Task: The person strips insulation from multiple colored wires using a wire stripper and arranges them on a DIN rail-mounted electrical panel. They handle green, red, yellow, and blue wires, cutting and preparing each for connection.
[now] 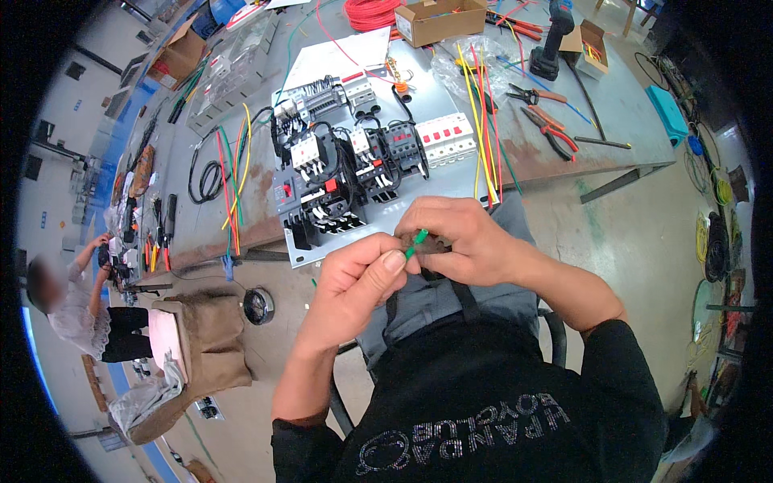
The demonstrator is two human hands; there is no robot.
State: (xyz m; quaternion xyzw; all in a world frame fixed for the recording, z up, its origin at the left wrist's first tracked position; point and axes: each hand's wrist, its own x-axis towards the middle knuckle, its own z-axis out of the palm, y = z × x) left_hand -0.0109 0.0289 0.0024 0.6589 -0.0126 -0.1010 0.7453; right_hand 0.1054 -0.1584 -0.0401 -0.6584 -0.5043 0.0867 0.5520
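Note:
Both my hands meet over my lap, just off the table's near edge. My left hand (362, 280) is closed in a pinch, thumb against forefinger, on a short green piece (422, 236) that looks like wire or sleeving. My right hand (463, 240) curls round the same spot, its fingers closed and partly hidden; what they grip is unclear. Just beyond the hands lies a metal mounting plate (403, 211) bearing black contactors (405, 145), a white breaker row with red switches (448, 138) and a terminal block (324, 98).
Yellow and red wires (484, 133) lie across the plate's right side. Farther right are orange-handled pliers (550, 129) and a cordless drill (552, 40). More cut wires (231, 181) hang over the edge at left. A co-worker (80, 306) stands far left, near a cloth-covered chair (213, 342).

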